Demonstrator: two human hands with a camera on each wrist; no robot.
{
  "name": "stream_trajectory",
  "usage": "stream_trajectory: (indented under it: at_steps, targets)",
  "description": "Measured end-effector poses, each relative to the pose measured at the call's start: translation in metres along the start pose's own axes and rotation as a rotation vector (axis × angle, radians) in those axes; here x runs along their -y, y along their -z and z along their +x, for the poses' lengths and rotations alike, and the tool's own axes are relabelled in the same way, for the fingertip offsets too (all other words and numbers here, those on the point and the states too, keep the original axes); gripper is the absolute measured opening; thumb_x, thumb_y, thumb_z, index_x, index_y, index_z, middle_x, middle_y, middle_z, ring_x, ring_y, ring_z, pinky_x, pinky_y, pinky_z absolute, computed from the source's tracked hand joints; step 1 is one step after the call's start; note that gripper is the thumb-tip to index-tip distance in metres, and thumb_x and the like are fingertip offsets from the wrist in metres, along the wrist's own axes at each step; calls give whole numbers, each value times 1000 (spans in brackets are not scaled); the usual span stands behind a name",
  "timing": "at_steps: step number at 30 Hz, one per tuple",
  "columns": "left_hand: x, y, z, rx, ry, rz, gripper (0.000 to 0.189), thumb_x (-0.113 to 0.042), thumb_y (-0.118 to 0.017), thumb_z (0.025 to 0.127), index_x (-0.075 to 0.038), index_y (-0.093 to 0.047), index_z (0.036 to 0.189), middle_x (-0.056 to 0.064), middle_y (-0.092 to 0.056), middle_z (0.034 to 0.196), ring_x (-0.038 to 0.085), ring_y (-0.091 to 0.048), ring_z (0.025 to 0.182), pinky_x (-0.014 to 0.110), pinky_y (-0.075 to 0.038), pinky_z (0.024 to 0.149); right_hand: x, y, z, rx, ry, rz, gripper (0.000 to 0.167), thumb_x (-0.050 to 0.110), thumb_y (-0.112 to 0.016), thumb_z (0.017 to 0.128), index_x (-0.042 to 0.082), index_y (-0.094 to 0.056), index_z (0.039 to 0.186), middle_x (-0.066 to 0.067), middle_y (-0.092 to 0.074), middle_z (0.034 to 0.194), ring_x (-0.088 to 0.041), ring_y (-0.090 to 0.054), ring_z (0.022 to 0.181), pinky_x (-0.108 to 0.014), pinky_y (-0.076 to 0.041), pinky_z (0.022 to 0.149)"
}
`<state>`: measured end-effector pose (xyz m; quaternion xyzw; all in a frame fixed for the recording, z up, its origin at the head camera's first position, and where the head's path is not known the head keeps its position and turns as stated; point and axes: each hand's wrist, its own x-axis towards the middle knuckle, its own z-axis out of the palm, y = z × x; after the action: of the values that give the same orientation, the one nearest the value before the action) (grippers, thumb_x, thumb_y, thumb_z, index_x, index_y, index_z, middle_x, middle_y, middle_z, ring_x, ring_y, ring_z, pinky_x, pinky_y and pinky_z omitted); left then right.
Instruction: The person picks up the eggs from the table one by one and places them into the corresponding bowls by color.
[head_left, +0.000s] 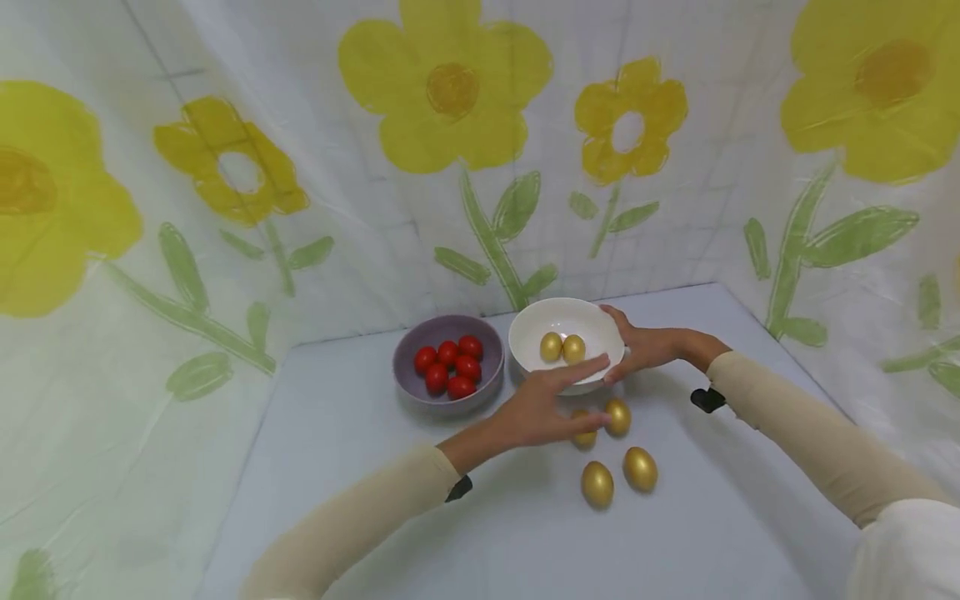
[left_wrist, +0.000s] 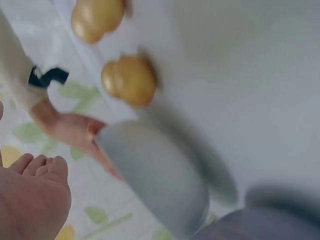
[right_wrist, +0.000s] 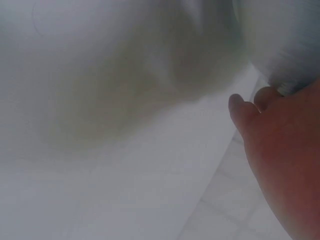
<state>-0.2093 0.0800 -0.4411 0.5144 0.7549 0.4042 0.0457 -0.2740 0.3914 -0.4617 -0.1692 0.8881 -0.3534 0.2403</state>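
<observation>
1. My right hand (head_left: 654,346) grips the white bowl (head_left: 561,317) at its right side, thumb on the near part of the rim and fingers round toward the far part.
2. The bowl is at the far side of the tabletop (head_left: 315,433), with two gold eggs (head_left: 551,347) side by side inside it.
3. My left hand (head_left: 534,410) is apart from my right, its fingers spread and holding nothing; it reaches across the near side of the bowl. I cannot tell whether its fingertips touch the rim.
4. Four more gold eggs (head_left: 641,468) lie nearer me than the bowl: two just in front of it, one partly hidden by my left thumb, and two nearer still.
5. Just left of the white bowl sits a purple bowl (head_left: 438,407), with red eggs (head_left: 437,379) gathered in it.
6. I wear beige sleeves (head_left: 787,425), with a black piece (head_left: 707,400) at each wrist.
7. Behind everything hangs a pale sheet (head_left: 360,225) printed with yellow flowers and green leaves.
</observation>
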Motion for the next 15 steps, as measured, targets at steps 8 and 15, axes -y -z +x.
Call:
stream_trajectory:
  at_steps: [8,15]
  targets:
    - [0,-38,-49,132,77,-90,75,-42,-80,96,-27,-46,161,-13,-48,161,1,-44,146,27,-39,117,-2,1,1,-25,-30,-8,140,43,-88,87,14,25,164,-28,10,172,-49,-3,159,-71,-18,122]
    - [-1,-57,-70,156,124,-73,72,-41,-80,96,-19,-51,158,-12,-51,158,2,-46,144,24,-42,114,-2,-1,2,-19,-39,-13,138,43,-87,88,13,24,164,-29,10,172,-51,-3,159,-73,-18,121]
